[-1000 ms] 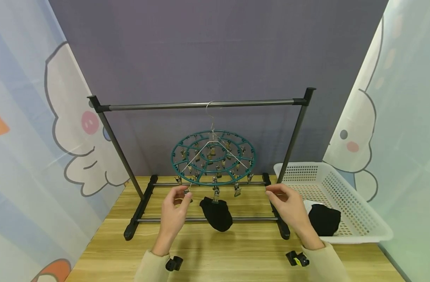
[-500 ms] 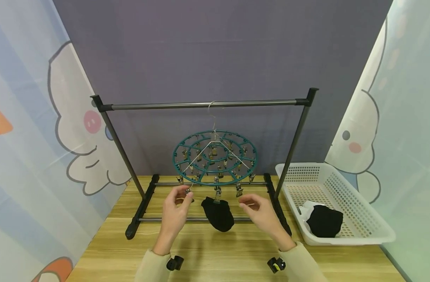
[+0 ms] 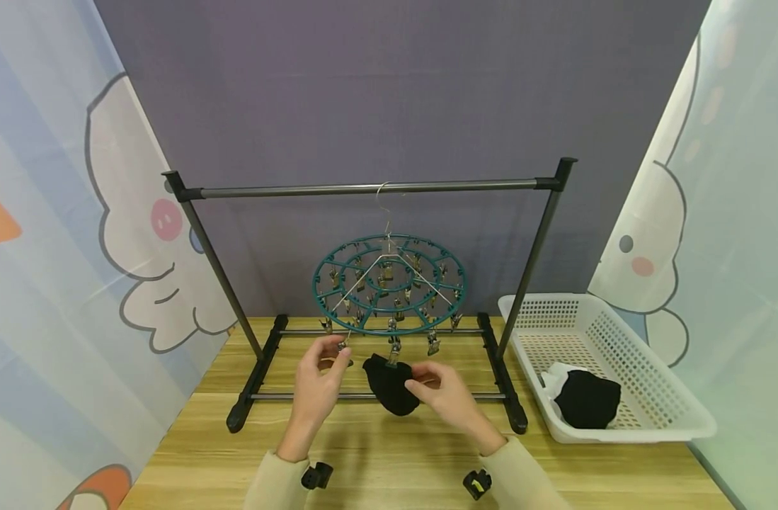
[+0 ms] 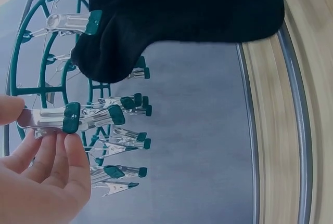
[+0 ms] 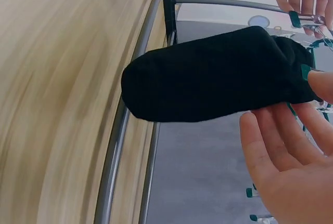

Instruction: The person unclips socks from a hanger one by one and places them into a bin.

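Note:
A black sock (image 3: pixel 389 388) hangs by its opening from a metal clip (image 3: pixel 393 352) of the round teal clip hanger (image 3: pixel 318 297). My left hand (image 3: pixel 317 379) holds another clip (image 4: pixel 49 119), pinched between thumb and fingers to the left of the sock; nothing shows in that clip's jaws. My right hand (image 3: pixel 449 397) is at the sock's right edge. In the right wrist view, its thumb lies near the sock's clip, and its fingers (image 5: pixel 270 141) touch the lower side of the fabric, some tips hidden by it.
The hanger hooks over the bar (image 3: pixel 287 191) of a dark metal rack, with several clips dangling. On the right stands a white basket (image 3: pixel 665 382) holding a black cloth item (image 3: pixel 589 400) and a white one (image 3: pixel 557 379). Wooden table (image 3: pixel 389 467) lies below.
My right hand has moved left from beside the basket to the hanging sock, which has shifted slightly. The left hand keeps its hold on the clip.

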A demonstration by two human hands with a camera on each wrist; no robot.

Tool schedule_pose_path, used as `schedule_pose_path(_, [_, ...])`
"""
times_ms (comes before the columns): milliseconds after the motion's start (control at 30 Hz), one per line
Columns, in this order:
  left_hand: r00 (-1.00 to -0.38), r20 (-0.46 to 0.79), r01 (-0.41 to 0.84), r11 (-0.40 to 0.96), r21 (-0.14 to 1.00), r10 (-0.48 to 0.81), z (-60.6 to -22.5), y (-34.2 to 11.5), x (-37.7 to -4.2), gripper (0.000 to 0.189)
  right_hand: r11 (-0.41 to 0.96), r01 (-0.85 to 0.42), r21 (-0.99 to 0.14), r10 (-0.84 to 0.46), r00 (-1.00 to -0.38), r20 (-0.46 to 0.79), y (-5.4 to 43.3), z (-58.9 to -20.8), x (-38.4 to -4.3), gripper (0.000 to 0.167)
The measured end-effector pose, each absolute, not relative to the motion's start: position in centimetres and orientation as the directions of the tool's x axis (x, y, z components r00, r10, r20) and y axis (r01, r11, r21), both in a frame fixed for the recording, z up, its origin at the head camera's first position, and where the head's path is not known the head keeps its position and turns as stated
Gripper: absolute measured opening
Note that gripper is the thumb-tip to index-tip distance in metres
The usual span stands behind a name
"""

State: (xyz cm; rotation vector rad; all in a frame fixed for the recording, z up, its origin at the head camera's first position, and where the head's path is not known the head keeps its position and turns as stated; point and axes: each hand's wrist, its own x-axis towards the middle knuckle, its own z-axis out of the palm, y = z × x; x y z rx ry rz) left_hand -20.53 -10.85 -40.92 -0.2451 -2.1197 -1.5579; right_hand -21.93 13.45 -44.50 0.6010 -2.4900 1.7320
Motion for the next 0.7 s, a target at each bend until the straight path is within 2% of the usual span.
schedule_pose_path(233, [-0.866,0.48,0.419,0.321,0.849,-0.138,-41.02,-10.79,-20.54,0.024,0.308,-0.348,-0.885,-0.268,-0.925,0.27,12.7,-44.69,-22.13,0.031])
schedule_pose_path(467, [-0.866,0.482,0.422,0.321,0.848,-0.136,-41.03,-10.85,-20.62,0.026,0.343,-0.37,-0.863,-0.248,-0.922,0.297,12.35,-44.47,-22.1,0.016])
schedule_pose_path(700, [-0.849,0.508,0.432,0.358,0.828,-0.149,-40.96,-10.89,-20.67,0.028,0.33,-0.356,-0.874,-0.265,-0.924,0.277,12.44,-44.03,-21.81,0.015])
